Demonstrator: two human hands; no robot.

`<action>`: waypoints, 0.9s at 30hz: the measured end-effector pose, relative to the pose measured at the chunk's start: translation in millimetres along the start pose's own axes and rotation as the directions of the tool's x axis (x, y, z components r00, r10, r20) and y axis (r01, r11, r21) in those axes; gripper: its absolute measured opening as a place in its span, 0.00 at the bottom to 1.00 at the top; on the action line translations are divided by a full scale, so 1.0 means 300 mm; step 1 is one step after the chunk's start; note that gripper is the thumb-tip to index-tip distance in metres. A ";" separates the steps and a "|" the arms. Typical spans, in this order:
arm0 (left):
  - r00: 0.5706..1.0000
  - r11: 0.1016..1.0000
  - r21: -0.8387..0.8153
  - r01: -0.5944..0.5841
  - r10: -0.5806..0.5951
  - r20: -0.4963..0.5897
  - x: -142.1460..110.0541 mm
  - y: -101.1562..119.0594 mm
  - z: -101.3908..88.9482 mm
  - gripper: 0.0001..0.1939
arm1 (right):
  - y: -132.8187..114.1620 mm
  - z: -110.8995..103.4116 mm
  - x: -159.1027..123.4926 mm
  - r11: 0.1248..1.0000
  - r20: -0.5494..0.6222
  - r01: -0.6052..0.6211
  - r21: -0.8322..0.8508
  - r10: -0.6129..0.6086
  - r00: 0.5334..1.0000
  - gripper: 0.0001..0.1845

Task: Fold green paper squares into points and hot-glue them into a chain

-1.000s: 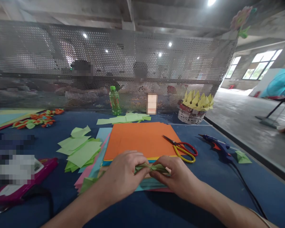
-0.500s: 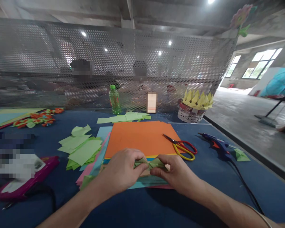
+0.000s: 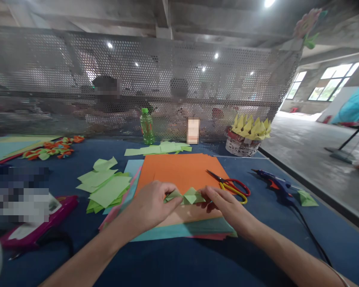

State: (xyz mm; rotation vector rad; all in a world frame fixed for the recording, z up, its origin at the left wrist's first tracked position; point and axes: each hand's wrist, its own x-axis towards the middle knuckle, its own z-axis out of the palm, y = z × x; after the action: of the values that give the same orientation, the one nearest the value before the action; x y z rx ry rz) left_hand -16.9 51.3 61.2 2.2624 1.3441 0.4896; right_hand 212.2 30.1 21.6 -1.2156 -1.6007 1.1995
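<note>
A small folded light-green paper piece (image 3: 185, 196) is held between both hands above a stack of coloured sheets topped with orange paper (image 3: 179, 172). My left hand (image 3: 151, 205) pinches the piece's left end with curled fingers. My right hand (image 3: 224, 205) pinches its right end with thumb and fingers. The piece shows two triangular flaps meeting in the middle. Both forearms reach in from the bottom edge over the blue table (image 3: 197, 263).
Red-and-yellow scissors (image 3: 231, 186) lie right of the orange sheet; a blue glue gun (image 3: 273, 183) with its cord lies farther right. Cut green squares (image 3: 106, 189) sit left, a green bottle (image 3: 147, 126) and a basket of yellow folded pieces (image 3: 247, 137) at the back, before a perforated metal screen.
Both hands moved away from me, up over the orange sheet, and the green piece has been opened out from a flat strip into two visible triangular flaps.
</note>
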 end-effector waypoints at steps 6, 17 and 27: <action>1.000 0.999 -0.028 0.017 -0.016 0.025 -0.006 0.014 0.000 0.15 | 0.029 0.013 0.003 0.987 0.058 0.028 -0.155 -0.019 0.998 0.25; 0.995 0.994 -0.097 0.052 -0.043 0.090 -0.005 0.023 0.006 0.14 | 0.021 0.033 -0.006 0.967 -0.004 -0.064 -0.247 0.065 0.998 0.18; 0.993 0.987 -0.147 0.065 -0.049 0.108 -0.006 0.015 0.002 0.15 | 0.013 0.039 -0.021 0.957 -0.070 -0.023 -0.289 0.003 0.998 0.15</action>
State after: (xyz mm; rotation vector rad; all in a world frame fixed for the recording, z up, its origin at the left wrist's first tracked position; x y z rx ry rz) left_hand -14.1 47.7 63.1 2.0918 1.2724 0.4327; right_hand 203.5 21.8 14.7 -1.4363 -1.7628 0.9411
